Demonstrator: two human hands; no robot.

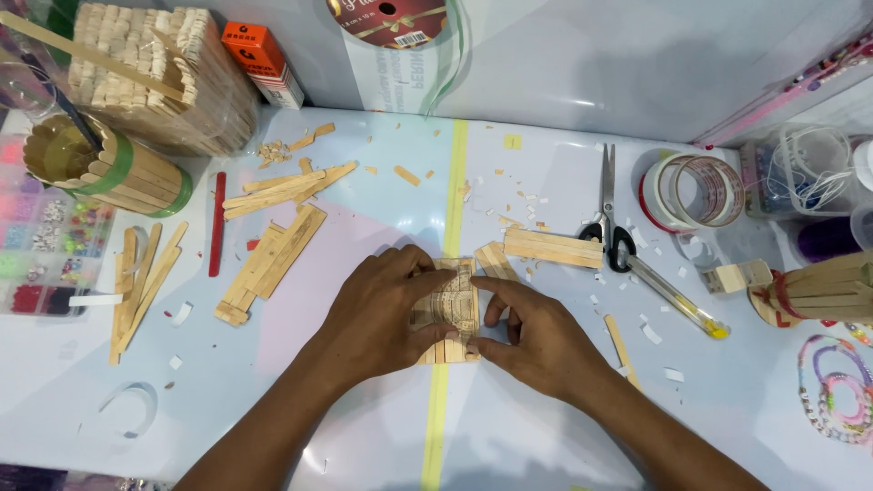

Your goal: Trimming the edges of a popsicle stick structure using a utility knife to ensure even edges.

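Head view | left hand (382, 309) and right hand (532, 336) both clamp craft-stick panel (450, 309), pinning it flat on table (364, 427) | scissors (607, 218) well apart

- The small panel (448, 309) at the centre of the frame is pale bare wood, flat sticks side by side, matt and unvarnished.
- The loose sticks (273, 259) left of centre are the same raw, matt wood; one stick (216, 223) is painted red.
- The table (364, 436) is smooth and faintly glossy, with a matt yellow tape strip (439, 409) running down it.
- The scissors (607, 205) right of centre have shiny metal blades and black plastic handles.
- The tape rolls (696, 191) at the right are clear, glossy plastic.
- The cup (105, 168) at the upper left is clad in wooden sticks with a green band.
- The bead bracelets (832, 386) at the lower right look like glossy plastic.
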